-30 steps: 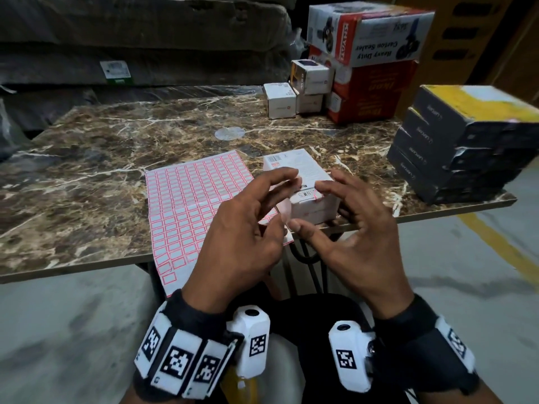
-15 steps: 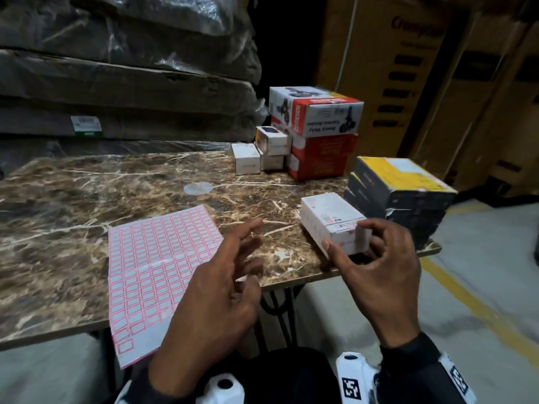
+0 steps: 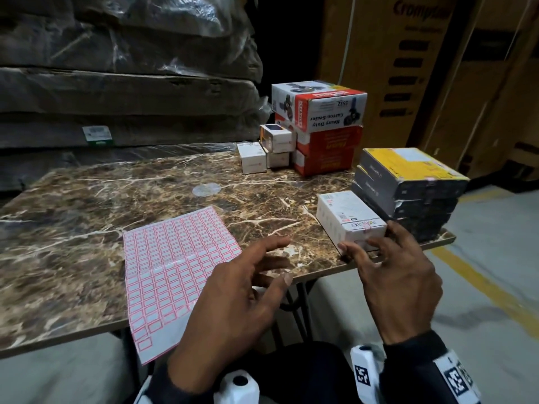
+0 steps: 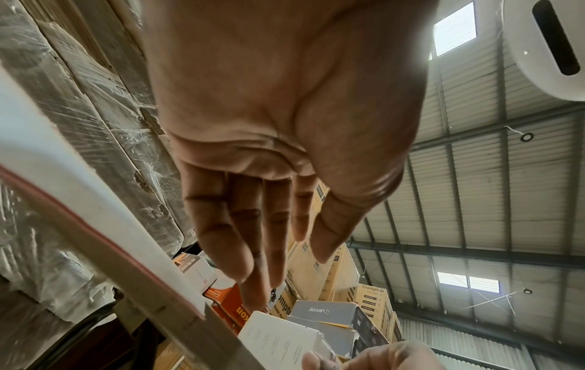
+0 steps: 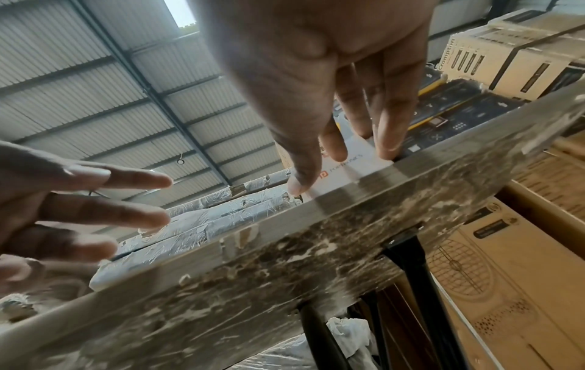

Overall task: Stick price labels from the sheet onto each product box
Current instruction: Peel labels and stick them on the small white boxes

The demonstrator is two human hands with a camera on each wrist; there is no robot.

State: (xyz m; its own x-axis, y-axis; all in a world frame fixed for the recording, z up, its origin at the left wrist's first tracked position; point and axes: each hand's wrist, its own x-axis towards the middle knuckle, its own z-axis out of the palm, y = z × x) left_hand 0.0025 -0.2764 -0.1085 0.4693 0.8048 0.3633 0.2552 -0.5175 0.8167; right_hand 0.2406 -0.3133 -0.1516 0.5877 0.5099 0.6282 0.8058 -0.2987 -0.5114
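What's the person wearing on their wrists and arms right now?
Bare left hand and right hand, no gloves. Dark long sleeves reach both wrists. Each wrist carries a white camera pod; the right has a band of black-and-white square markers.

The head view is dim, its corners dark and its straight lines bowed. In both wrist views daylight comes through roof panels [image 4: 455, 29], flaring white beside the left hand [image 4: 285, 125]. The near table edge [image 5: 285, 237] is streaked with motion blur.
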